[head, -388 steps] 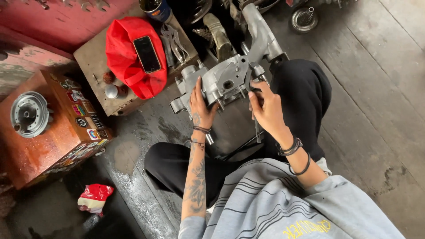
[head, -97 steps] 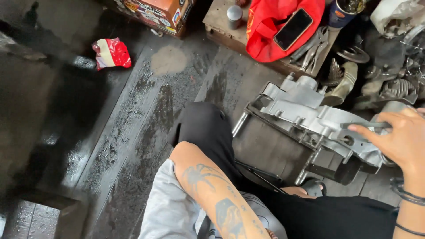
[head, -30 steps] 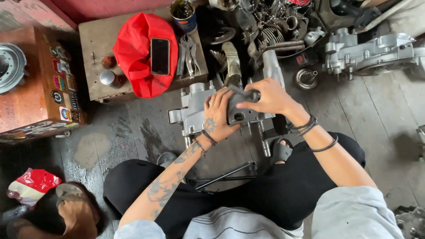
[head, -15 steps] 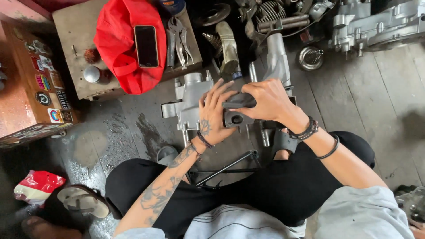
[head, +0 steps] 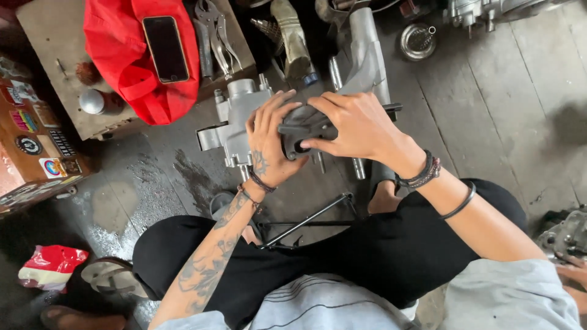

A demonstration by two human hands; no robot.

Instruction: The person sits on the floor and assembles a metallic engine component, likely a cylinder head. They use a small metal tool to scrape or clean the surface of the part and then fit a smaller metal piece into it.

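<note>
Hands both at centre frame, clasped on a dark grey part [head: 304,129] pressed against a silver engine casing [head: 239,122]. Left hand [head: 267,146] spread, fingers fanned over the casing's right edge and the part's left side, palm flat against metal. Right hand [head: 356,125] curled from the right, fingers bent round the part's top and thumb tucked beneath, gripping it firmly. Dark part sitting just right of the casing, touching it, above the crossed legs in black trousers [head: 342,256]. Casing resting on the stained floor, a second grey housing [head: 365,55] just behind the right hand.

Upper left: low wooden board [head: 55,43] carrying a red cloth [head: 125,67] with a black phone [head: 165,49] lying face up on it, pliers [head: 215,30] beside the cloth, a small silver knob [head: 92,101] near the board's lower edge. Round metal cup [head: 417,41] at upper right, contents unclear. Red-and-white packet [head: 50,269] lower left.
</note>
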